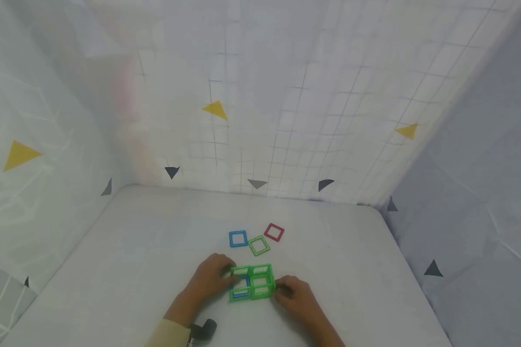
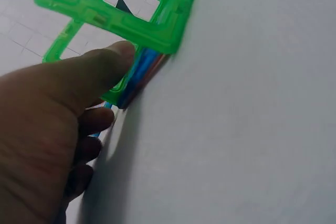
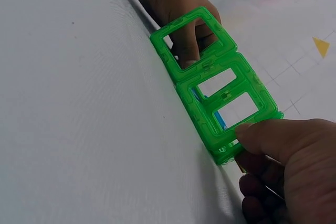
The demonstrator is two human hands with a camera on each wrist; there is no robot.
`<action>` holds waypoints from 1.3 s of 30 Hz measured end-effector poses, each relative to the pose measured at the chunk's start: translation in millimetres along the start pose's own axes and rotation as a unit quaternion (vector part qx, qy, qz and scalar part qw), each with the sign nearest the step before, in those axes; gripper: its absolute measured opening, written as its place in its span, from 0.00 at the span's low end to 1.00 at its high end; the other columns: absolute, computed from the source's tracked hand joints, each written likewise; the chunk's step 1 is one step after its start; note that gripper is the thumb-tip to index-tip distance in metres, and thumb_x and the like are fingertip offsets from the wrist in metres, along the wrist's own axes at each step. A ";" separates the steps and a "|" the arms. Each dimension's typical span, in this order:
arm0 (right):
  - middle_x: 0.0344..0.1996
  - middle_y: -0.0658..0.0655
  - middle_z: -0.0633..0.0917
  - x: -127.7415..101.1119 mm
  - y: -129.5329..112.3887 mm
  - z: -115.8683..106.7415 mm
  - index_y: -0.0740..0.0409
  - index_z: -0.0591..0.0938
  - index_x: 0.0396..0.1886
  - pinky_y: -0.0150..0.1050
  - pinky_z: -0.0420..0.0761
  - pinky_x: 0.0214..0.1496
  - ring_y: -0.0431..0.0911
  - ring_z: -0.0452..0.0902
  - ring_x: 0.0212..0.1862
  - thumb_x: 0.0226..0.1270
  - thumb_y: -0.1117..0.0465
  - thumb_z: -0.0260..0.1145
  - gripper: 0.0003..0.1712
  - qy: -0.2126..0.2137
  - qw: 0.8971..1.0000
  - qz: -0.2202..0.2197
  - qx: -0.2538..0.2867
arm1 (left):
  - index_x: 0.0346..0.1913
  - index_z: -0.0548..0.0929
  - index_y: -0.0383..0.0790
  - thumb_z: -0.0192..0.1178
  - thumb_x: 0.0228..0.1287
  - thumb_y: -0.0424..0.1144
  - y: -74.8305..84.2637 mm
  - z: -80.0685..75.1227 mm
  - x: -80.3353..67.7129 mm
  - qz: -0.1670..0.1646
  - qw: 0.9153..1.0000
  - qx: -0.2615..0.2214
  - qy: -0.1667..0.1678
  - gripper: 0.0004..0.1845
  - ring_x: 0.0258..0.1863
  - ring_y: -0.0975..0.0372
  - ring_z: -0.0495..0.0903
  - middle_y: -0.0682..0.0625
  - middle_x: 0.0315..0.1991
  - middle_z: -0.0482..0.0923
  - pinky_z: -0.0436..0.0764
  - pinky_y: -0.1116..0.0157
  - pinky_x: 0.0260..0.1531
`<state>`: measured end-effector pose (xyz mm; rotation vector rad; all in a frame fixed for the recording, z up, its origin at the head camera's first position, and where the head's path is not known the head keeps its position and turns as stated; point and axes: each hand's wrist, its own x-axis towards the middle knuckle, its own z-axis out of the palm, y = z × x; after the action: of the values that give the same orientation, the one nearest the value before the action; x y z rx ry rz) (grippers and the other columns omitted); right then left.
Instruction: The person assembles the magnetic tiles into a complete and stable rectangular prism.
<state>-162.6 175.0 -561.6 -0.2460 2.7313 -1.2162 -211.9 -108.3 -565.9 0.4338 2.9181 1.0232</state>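
Both hands pinch the green tile frame [image 1: 252, 282] on the table [image 1: 351, 289], left hand [image 1: 210, 279] and right hand [image 1: 296, 294] at opposite ends, just nearer than three loose squares; uneven squeezing could likely pop its joints apart

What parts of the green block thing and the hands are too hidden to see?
- Green frame-tile structure: its base, left wrist view, hidden by the left hand.
- Right hand: lower fingers, right wrist view, cut off by the bottom edge.
- Dark object by the sleeve: head view, too small to identify.
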 end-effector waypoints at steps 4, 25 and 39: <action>0.43 0.40 0.84 -0.7 -2.1 -0.6 0.42 0.84 0.46 0.50 0.81 0.58 0.42 0.79 0.50 0.60 0.50 0.72 0.14 0.001 1.000 0.001 -0.002 | 0.42 0.83 0.59 0.69 0.54 0.63 1.0 0.5 0.3 0.008 0.998 0.055 -0.005 0.18 0.33 0.70 0.73 0.68 0.31 0.74 0.78 0.65 0.40; 0.40 0.36 0.84 0.1 5.9 -2.2 0.38 0.85 0.42 0.47 0.81 0.58 0.39 0.79 0.49 0.62 0.51 0.71 0.09 -0.011 0.999 -0.028 -0.011 | 0.34 0.83 0.56 0.70 0.55 0.59 11.1 7.1 1.6 -0.041 0.997 0.067 0.012 0.13 0.21 0.65 0.68 0.62 0.16 0.70 0.66 0.67 0.23; 0.39 0.35 0.84 0.9 4.8 -3.7 0.38 0.85 0.41 0.45 0.81 0.57 0.38 0.79 0.48 0.60 0.51 0.72 0.10 -0.007 0.999 -0.034 -0.018 | 0.50 0.77 0.54 0.65 0.55 0.41 2.8 0.8 -2.0 -0.007 0.999 -0.020 0.024 0.19 0.28 0.65 0.68 0.64 0.27 0.73 0.69 0.69 0.29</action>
<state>-164.7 180.7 -562.8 -0.3518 2.7552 -1.1789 -209.2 -106.2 -564.9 0.3923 2.9320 1.1047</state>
